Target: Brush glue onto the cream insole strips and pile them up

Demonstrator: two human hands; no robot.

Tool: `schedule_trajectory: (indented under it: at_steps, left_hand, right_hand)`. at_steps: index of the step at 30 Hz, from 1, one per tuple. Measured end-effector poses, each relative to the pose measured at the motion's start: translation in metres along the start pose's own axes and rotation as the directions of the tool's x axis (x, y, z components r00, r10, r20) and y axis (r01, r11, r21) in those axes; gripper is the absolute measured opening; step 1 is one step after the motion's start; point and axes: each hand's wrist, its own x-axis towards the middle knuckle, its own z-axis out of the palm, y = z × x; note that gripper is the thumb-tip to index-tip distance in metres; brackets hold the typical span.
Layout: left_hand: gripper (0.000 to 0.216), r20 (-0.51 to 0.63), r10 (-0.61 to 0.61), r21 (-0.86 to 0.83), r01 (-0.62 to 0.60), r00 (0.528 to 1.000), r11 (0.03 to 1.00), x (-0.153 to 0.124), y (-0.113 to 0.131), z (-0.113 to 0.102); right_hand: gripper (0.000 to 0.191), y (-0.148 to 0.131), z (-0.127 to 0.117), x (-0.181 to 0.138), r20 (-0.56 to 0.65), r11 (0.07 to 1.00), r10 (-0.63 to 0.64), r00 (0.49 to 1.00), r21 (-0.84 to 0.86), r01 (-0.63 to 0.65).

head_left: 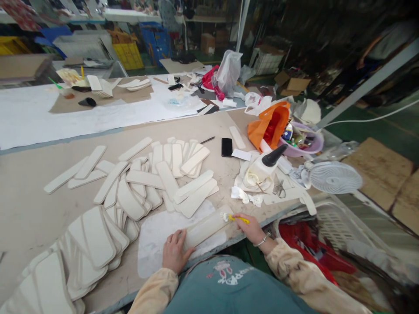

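Note:
My right hand is closed round the yellow handle of a small brush. The brush's white-coated bristles touch the right end of a long pale strip, which has rounded corners like the pieces around it. Flat on the strip's left end lies my left hand, its thumb apart from the fingers. Beneath the strip is a white sheet at the table edge. Several similar off-white pieces lie heaped just beyond, and a larger overlapping pile spreads to the left.
A white bottle with a black nozzle lies tilted at the right, near scissors and crumpled tissue. Farther back are a black phone, an orange bag, a purple basin and a white fan.

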Motion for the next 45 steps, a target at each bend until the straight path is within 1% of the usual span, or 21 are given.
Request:
schedule_trajectory:
  at_steps: [2,4,6,7,9,10,12,13,14,15,16,19,21,24,27,29,31,34,38,41,45]
  left_hand:
    - [0.061,-0.004,0.007,-0.001,-0.007,1.0,1.0,0.0,-0.001,0.001]
    - [0.061,-0.004,0.013,0.0,-0.013,1.0,1.0,0.001,-0.002,0.002]
    - [0.061,0.001,0.012,0.002,-0.012,1.0,1.0,0.001,-0.001,0.002]
    - [0.061,0.002,0.01,0.001,-0.01,1.0,1.0,0.001,-0.001,0.002]
    - [0.061,0.002,0.007,-0.002,-0.007,1.0,1.0,0.002,0.0,0.0]
    - [0.06,0.002,0.008,-0.005,-0.008,1.0,1.0,0.002,0.001,-0.001]
    - [0.06,0.006,0.002,-0.01,-0.002,1.0,1.0,0.003,0.003,-0.003]
    - [0.06,0.014,-0.006,-0.012,0.006,1.0,1.0,0.003,0.004,-0.004]
    - [0.061,0.028,-0.017,-0.014,0.017,0.999,1.0,0.003,0.005,-0.006]
    - [0.063,0.05,-0.028,-0.015,0.029,0.998,0.999,0.003,0.006,-0.008]
    - [0.065,0.075,-0.038,-0.016,0.039,0.996,0.999,0.003,0.006,-0.009]
    - [0.069,0.139,-0.045,-0.028,0.05,0.989,0.998,0.003,0.005,-0.014]
    - [0.064,0.113,-0.057,-0.024,0.06,0.992,0.998,0.007,0.003,-0.017]
    - [0.046,0.022,-0.051,0.021,0.05,0.998,0.998,0.023,-0.002,-0.024]
    - [0.037,-0.031,0.032,0.08,-0.029,0.999,0.996,0.053,-0.003,-0.031]
    - [0.036,-0.069,0.089,0.12,-0.08,0.994,0.99,0.076,0.001,-0.035]
    - [0.039,-0.081,0.115,0.164,-0.1,0.99,0.981,0.099,0.007,-0.036]
    - [0.048,0.006,0.1,0.212,-0.099,0.995,0.972,0.125,0.017,-0.033]
    - [0.053,0.156,0.059,0.222,-0.093,0.986,0.971,0.142,0.021,-0.031]
    - [0.044,0.212,0.063,0.167,-0.099,0.975,0.981,0.146,0.018,-0.035]
    - [0.026,0.259,0.073,0.091,-0.1,0.963,0.991,0.155,0.008,-0.047]
  right_hand:
    - [0.028,0.003,-0.016,0.001,-0.051,0.992,-0.074,0.996,-0.111,0.068]
    - [0.027,0.001,-0.02,-0.002,-0.062,0.974,-0.139,0.988,-0.187,0.126]
    - [0.026,-0.005,-0.013,-0.007,-0.029,0.933,-0.209,0.977,-0.305,0.191]
    - [0.026,-0.009,-0.006,-0.01,0.009,0.899,-0.24,0.971,-0.374,0.226]
    - [0.026,-0.018,0.011,-0.016,0.125,0.826,-0.294,0.948,-0.466,0.317]
    - [0.026,-0.023,0.019,-0.019,0.195,0.8,-0.322,0.926,-0.466,0.377]
    - [0.026,-0.03,0.031,-0.022,0.317,0.78,-0.393,0.863,-0.382,0.495]
    - [0.026,-0.033,0.033,-0.023,0.345,0.787,-0.426,0.836,-0.314,0.531]
    - [0.026,-0.035,0.032,-0.023,0.34,0.805,-0.453,0.824,-0.241,0.542]
    - [0.026,-0.036,0.03,-0.022,0.308,0.832,-0.465,0.83,-0.169,0.529]
    - [0.026,-0.035,0.025,-0.021,0.259,0.86,-0.461,0.849,-0.104,0.499]
    - [0.026,-0.027,0.003,-0.02,0.105,0.924,-0.382,0.918,0.022,0.382]
    - [0.027,-0.017,-0.012,-0.022,0.029,0.949,-0.312,0.949,0.061,0.31]
    - [0.028,-0.001,-0.029,-0.029,-0.07,0.967,-0.236,0.969,0.084,0.241]
    - [0.027,0.01,-0.036,-0.04,-0.168,0.974,-0.186,0.968,0.096,0.204]
    - [0.027,0.013,-0.036,-0.048,-0.221,0.976,-0.163,0.961,0.107,0.191]
    - [0.026,0.015,-0.035,-0.055,-0.264,0.975,-0.156,0.952,0.113,0.191]
    - [0.024,0.016,-0.033,-0.063,-0.297,0.974,-0.168,0.94,0.095,0.204]
    - [0.023,0.016,-0.034,-0.07,-0.311,0.972,-0.209,0.927,0.04,0.232]
    - [0.023,0.015,-0.034,-0.071,-0.327,0.971,-0.224,0.918,0.01,0.241]
    - [0.025,0.011,-0.031,-0.066,-0.335,0.966,-0.253,0.908,-0.033,0.257]
